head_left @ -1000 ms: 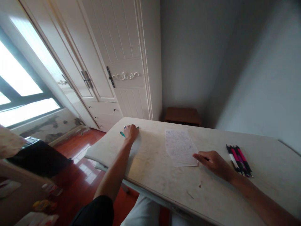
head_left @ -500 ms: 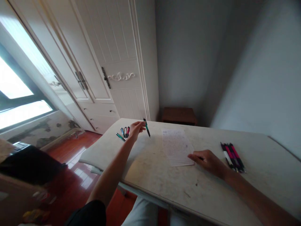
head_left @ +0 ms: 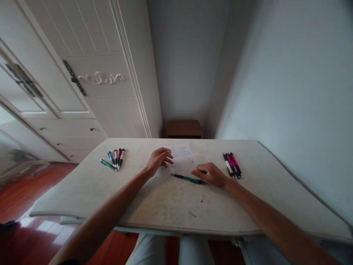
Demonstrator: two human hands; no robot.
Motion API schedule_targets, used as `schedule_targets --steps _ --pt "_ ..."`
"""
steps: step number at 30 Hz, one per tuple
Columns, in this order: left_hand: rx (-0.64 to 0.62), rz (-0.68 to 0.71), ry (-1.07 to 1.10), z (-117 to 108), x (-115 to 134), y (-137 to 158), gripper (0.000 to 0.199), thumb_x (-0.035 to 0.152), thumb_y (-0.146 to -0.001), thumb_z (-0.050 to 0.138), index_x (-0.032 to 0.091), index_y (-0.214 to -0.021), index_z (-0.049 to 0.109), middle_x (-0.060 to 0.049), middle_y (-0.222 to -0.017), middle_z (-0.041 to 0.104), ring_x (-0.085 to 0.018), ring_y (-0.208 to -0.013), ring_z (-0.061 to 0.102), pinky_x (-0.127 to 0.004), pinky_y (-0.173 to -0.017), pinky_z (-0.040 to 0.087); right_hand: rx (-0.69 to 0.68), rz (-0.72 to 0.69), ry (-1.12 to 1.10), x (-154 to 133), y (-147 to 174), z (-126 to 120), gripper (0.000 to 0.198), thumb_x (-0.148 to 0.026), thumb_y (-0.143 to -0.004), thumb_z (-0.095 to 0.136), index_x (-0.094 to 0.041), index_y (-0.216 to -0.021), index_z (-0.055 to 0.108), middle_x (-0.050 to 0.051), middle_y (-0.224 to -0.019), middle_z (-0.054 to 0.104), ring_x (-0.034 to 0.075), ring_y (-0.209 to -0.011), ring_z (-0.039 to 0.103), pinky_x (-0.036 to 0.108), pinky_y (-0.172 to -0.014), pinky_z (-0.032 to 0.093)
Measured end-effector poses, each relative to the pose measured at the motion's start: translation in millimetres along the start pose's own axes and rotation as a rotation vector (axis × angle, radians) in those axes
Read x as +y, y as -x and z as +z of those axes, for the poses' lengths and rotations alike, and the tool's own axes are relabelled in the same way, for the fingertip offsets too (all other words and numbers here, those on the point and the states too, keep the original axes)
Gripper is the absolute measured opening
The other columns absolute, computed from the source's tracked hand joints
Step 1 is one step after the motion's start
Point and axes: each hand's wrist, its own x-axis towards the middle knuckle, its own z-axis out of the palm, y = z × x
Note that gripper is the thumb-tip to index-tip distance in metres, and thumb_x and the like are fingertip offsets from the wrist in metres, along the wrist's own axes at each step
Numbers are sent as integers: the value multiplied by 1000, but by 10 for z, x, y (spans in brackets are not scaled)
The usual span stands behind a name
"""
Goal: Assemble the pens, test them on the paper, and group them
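Observation:
My left hand (head_left: 160, 161) hovers over the left edge of a sheet of paper (head_left: 182, 156), with its fingers apart and nothing in them. The sheet bears small handwriting. Across its lower part lies a green and black pen (head_left: 186, 178), its black grip end pointing left. My right hand (head_left: 211, 175) is closed at the sheet's right edge, just above the pen's other end. A dark spot shows between its thumb and curled fingers; what it grips, if anything, is hidden.
Several pens (head_left: 117, 158) lie fanned out on the left of the white table (head_left: 154, 209). Another row of pens (head_left: 233, 165) lies on the right. Beyond the table stand a low brown cabinet (head_left: 184, 128) and a white wardrobe (head_left: 116, 103).
The left hand has let go of the green and black pen, which now lies across the paper. My view has turned to the right and the hands are closer together.

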Motion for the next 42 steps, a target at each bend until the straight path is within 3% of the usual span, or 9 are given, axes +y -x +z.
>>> schedule_targets --steps 5,10,14,19,29,33,35,39,42 --pt "-149 312 -427 24 63 152 34 44 -78 67 14 -94 64 -3 -76 62 -11 -61 55 -21 -53 41 -16 -57 8 -107 35 -14 39 -54 -82 65 -15 -89 67 -5 -53 50 9 -47 42 22 -52 31" --pt "-210 462 -705 -48 94 184 28 39 -81 62 13 -90 67 2 -66 51 -8 -55 39 -21 -52 33 -60 -148 203 -196 64 17 30 -46 -83 67 -17 -87 71 -1 -59 60 11 -52 51 23 -55 33" --pt "-152 457 -778 -127 44 126 22 35 -79 56 15 -70 58 5 -58 40 -8 -54 35 -21 -51 27 -52 -104 247 -193 65 56 16 -33 -85 65 -19 -85 72 0 -60 63 11 -53 53 22 -55 33" --pt "44 415 -788 -156 -15 99 37 32 -70 47 21 -52 17 6 -53 16 -7 -50 18 -24 -48 14 34 -51 136 -162 62 57 22 -31 -87 60 -16 -77 72 -1 -54 60 9 -47 48 22 -52 33" --pt "52 352 -667 -37 -69 144 53 52 -86 44 21 -54 16 5 -53 15 -7 -48 15 -26 -47 11 163 139 -299 -206 26 26 38 -50 -88 57 -15 -77 65 -1 -55 59 9 -46 50 20 -46 37" --pt "-18 417 -715 85 -88 190 55 56 -86 48 20 -53 22 5 -53 22 -7 -50 21 -24 -47 16 170 230 -441 -236 -1 26 40 -54 -87 57 -16 -79 62 0 -60 64 6 -36 45 18 -36 33" --pt "-101 419 -751 147 -68 236 51 58 -82 55 19 -55 36 7 -50 28 -7 -48 25 -22 -47 18 184 235 -497 -268 -24 47 40 -55 -86 57 -16 -79 61 1 -65 67 6 -36 48 17 -35 34" --pt "-325 400 -768 224 -19 330 45 58 -73 68 17 -91 62 12 -44 32 -7 -42 27 -21 -47 19 242 206 -556 -368 -98 145 39 -54 -85 59 -15 -81 62 2 -71 68 7 -40 53 17 -36 38" --pt "-401 431 -757 232 -18 360 46 58 -73 68 15 -89 63 11 -45 33 -7 -43 28 -21 -46 18 277 167 -567 -454 -162 243 36 -52 -86 59 -16 -83 62 2 -72 67 8 -42 56 18 -39 40"
